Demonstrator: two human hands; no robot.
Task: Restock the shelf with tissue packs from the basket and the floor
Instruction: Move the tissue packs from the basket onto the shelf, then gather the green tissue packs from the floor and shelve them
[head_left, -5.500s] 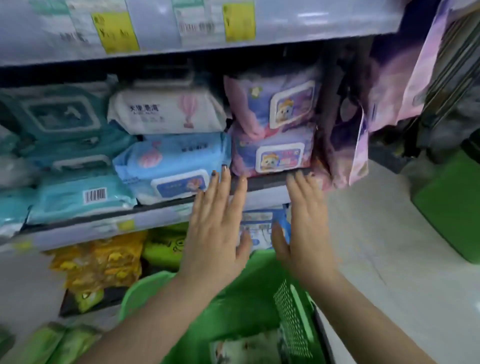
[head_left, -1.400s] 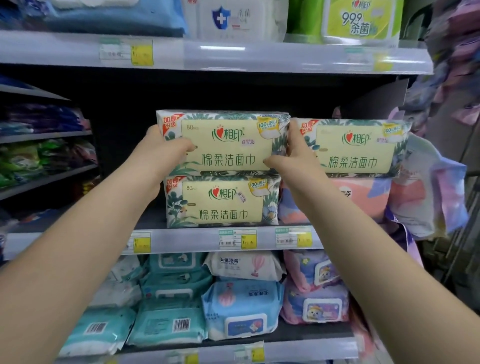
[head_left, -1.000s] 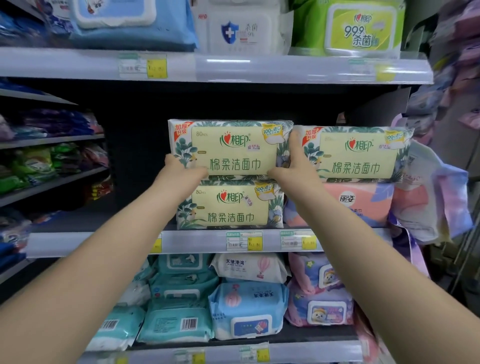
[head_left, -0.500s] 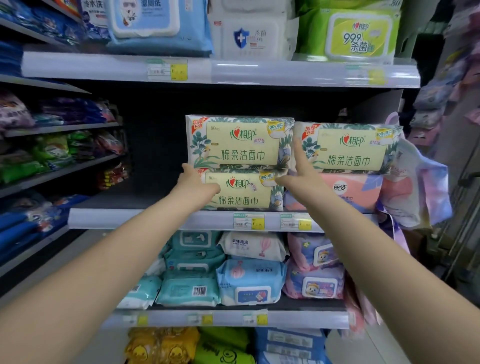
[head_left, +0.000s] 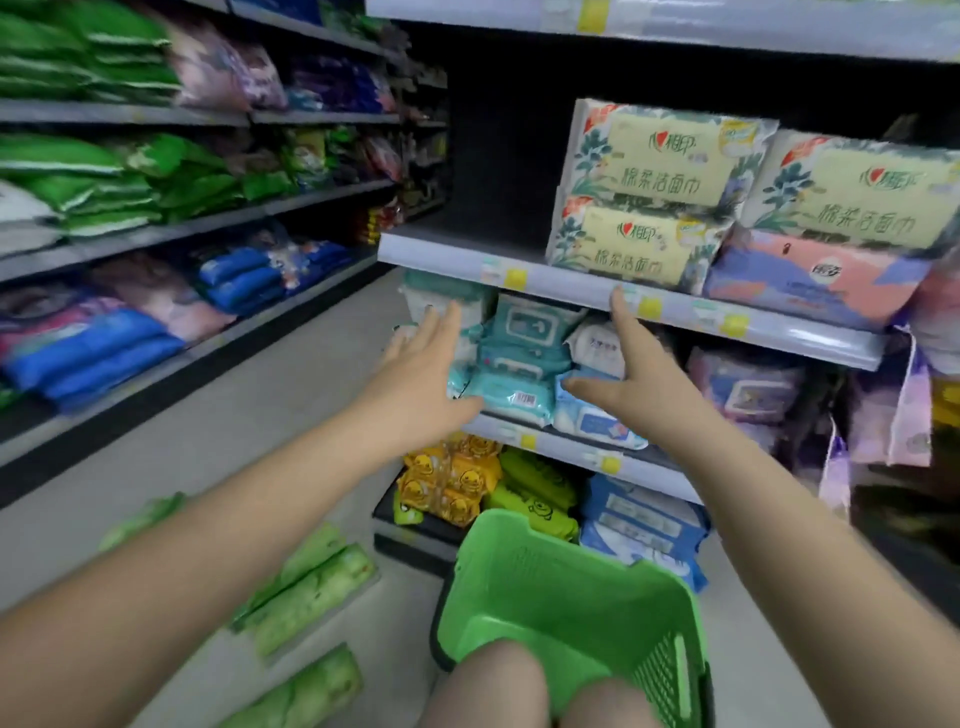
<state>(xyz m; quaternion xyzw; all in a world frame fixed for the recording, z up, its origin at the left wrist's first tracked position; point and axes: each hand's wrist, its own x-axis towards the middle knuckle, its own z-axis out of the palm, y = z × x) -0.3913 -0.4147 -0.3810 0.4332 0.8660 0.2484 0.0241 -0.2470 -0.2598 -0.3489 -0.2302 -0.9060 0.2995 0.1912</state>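
Both arms reach out in front of the grey metal shelf (head_left: 571, 283). The left hand (head_left: 421, 374) is spread wide with straight fingers and holds nothing; the right hand (head_left: 631, 379) is likewise open, its forefinger pointing up toward the shelf edge. Two cream, leaf-printed tissue packs (head_left: 654, 200) sit stacked on the shelf, a third one (head_left: 857, 192) beside them atop a pink pack (head_left: 810, 278). Below, the green plastic basket (head_left: 582, 587) stands on the floor beside the person's knees. Pale green tissue packs (head_left: 311, 592) lie on the floor to its left.
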